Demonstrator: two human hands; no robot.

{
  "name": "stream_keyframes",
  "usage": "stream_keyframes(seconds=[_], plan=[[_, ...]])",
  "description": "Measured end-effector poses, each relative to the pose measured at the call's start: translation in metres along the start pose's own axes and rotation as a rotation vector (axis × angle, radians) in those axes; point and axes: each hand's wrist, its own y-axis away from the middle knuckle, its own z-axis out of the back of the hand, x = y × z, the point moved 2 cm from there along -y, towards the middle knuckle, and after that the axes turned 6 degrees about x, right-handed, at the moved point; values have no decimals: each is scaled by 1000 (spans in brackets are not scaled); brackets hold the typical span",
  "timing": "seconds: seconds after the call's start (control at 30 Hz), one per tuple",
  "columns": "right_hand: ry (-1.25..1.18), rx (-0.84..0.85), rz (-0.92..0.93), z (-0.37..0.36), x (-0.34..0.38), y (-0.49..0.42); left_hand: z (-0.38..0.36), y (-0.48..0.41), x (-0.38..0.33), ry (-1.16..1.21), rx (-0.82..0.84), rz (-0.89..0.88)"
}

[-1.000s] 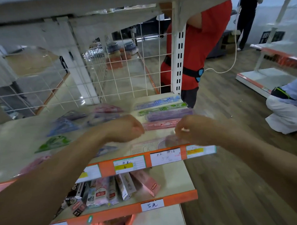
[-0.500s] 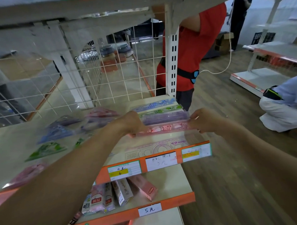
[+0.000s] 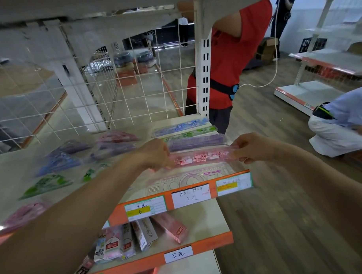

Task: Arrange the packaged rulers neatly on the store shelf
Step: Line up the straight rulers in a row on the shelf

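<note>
Below the orange price rail (image 3: 190,196), small boxed goods (image 3: 144,233) are seen leaning in a row on a lower shelf. Just behind the rail, a clear template ruler (image 3: 189,178) printed in pink is laid flat on the shelf (image 3: 17,177), parallel to the rail. Behind that, the pink packaged ruler (image 3: 199,157) is held at both ends, also parallel to the rail. Its left end is taken in the grip of the left hand (image 3: 154,154), with the fingers curled round it. Its right end is pinched in the grip of the right hand (image 3: 252,147). It may be resting on the shelf or raised slightly above it; this cannot be told through the blur. Farther from the rail, a purple ruler (image 3: 196,141), a green ruler (image 3: 192,133) and a blue ruler (image 3: 181,125) are lined up one behind another, close together. Left of these and behind the rail, packaged set squares (image 3: 58,161) are scattered loosely. Farthest from the rail, a white wire grid (image 3: 133,87) is fixed at the shelf's back, and a person in a red shirt (image 3: 235,59) is seen beyond it.
</note>
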Motion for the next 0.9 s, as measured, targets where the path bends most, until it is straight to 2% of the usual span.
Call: stream_keyframes(seconds=[0.23, 0.3, 0.37, 0.53, 0.7, 0.77, 0.8, 0.9], plan=[[463, -192, 272, -5, 19, 1, -1, 9, 4, -124, -118, -76], [521, -264, 352, -5, 31, 1, 6, 16, 7, -184, -202, -56], [677, -319, 422, -9, 40, -3, 13, 21, 13, -244, -282, -23], [778, -266, 325, -40, 43, -15, 1, 22, 28, -326, -238, 55], [935, -312, 476, -71, 64, -16, 4, 22, 29, -220, -197, 7], [902, -316, 522, -65, 76, -13, 25, 33, 21, -125, -241, -66], [811, -320, 543, -56, 83, -10, 41, 44, 15, -27, -301, -120], [345, -343, 621, -33, 99, -1, 87, 72, -5, 376, -545, -281]])
